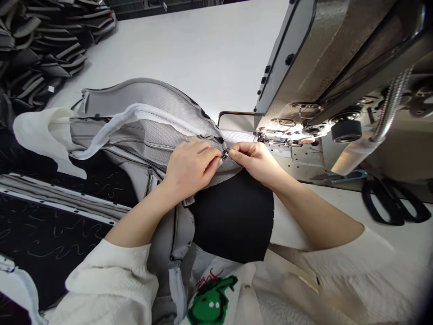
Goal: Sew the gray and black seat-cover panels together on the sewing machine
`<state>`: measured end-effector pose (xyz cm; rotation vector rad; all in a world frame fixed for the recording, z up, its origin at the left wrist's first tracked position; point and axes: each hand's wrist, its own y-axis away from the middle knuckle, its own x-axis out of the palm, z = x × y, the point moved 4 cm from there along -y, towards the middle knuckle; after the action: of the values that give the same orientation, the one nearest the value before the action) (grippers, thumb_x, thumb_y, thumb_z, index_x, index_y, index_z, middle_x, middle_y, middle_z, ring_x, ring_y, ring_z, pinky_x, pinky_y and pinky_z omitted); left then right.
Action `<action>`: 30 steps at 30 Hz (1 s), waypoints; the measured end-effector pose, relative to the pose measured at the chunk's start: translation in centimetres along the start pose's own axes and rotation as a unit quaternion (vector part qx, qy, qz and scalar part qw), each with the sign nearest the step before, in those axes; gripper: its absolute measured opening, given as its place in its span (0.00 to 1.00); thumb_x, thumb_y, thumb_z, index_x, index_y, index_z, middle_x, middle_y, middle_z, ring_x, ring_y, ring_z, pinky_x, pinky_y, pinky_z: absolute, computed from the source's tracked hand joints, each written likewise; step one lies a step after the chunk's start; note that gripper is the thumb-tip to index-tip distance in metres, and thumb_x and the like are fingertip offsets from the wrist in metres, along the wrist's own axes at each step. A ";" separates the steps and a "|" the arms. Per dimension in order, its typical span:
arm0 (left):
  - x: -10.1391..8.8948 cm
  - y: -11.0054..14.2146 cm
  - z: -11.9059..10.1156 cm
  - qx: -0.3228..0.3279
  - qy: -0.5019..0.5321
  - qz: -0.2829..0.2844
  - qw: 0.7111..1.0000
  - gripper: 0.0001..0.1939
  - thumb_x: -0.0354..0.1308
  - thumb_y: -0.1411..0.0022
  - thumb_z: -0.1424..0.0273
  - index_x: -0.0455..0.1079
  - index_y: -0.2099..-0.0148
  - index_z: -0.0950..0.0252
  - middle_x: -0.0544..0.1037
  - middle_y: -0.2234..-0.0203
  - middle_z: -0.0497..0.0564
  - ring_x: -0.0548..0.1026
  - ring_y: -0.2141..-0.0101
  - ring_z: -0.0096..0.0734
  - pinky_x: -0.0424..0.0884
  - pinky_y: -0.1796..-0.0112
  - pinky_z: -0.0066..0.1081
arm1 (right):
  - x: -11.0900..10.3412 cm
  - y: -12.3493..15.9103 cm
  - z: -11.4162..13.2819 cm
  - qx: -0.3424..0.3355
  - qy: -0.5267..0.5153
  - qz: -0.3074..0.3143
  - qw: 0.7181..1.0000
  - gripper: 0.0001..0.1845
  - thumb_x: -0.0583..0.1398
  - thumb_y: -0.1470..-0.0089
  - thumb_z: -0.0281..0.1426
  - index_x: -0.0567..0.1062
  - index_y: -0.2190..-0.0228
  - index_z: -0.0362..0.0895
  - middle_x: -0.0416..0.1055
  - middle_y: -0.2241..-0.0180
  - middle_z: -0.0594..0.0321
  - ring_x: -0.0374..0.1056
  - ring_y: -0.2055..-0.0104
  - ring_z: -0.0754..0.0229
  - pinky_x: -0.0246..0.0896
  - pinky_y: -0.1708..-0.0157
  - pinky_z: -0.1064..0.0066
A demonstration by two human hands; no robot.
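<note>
A sewn cover [162, 97] of grey mesh and black fabric lies across the white table and hangs over its near edge. My left hand [191, 164] pinches the cover's seam, thumb and fingertips together. Close beside it, my right hand [252, 160] is closed in a pinch on the same seam edge. Between the two sets of fingertips is a small dark folded bit of the seam, too small to make out. A white padded strip [135, 110] curves along the grey mesh. The black panel [233, 216] hangs below both hands.
The sewing machine [304, 81] stands right of my hands, its needle area near my right hand. Black-handled scissors [389, 201] and small blue-handled snips [352, 176] lie at the right. Dark cut pieces [40, 49] are piled at the far left. A lamp [358, 153] hangs from a flexible metal neck.
</note>
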<state>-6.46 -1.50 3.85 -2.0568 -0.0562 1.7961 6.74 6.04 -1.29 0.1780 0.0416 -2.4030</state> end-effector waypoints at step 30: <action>4.3 2.9 -4.8 -0.006 -0.096 0.171 0.981 0.28 0.49 0.38 0.74 0.53 0.36 0.68 0.63 0.43 0.65 0.64 0.45 0.52 0.65 0.48 0.47 | -5.4 11.7 -1.4 -0.275 0.436 0.196 0.834 0.29 0.53 0.51 0.19 0.67 0.47 0.47 0.60 0.42 0.53 0.52 0.38 0.50 0.50 0.42 0.50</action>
<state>-1.75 -4.20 -0.72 -1.9887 0.2461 2.1986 18.66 1.04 -1.65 0.8929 1.0000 -1.6304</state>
